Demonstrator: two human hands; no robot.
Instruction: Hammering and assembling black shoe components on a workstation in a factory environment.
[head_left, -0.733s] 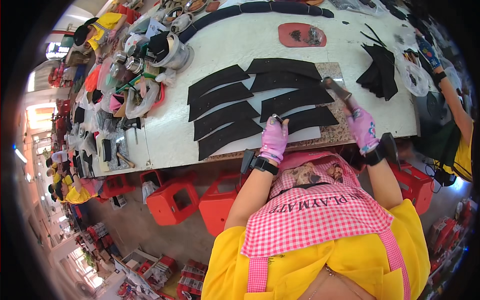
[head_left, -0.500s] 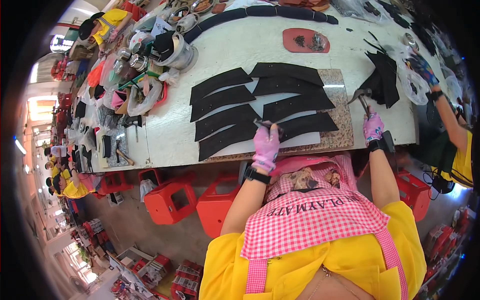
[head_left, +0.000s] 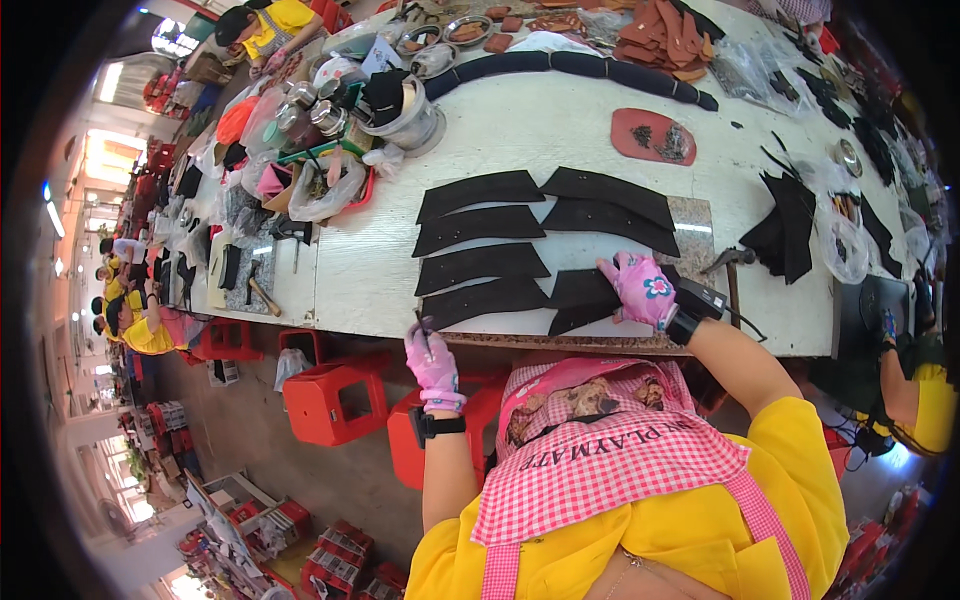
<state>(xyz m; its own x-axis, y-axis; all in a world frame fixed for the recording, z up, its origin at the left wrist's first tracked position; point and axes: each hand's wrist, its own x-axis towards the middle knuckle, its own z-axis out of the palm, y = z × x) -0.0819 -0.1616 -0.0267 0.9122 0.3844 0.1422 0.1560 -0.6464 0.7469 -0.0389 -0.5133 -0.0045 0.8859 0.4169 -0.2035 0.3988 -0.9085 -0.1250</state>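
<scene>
Under the right hand (head_left: 645, 290), a black piece (head_left: 580, 301) is partly covered; at the left hand (head_left: 433, 368), a black strip (head_left: 487, 301) is neared; whether either is gripped cannot be told; the row could be skewed by a dragged glove.

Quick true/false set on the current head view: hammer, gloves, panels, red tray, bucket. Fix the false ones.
1. The right hand grips the hammer. False: the hammer lies on the table, right of that hand.
2. Both hands wear pink gloves. True.
3. The left column has four black panels. True.
4. The red tray sits nearer the person than the panels. False: it lies beyond them.
5. The bucket stands left of the tray. True.
</scene>
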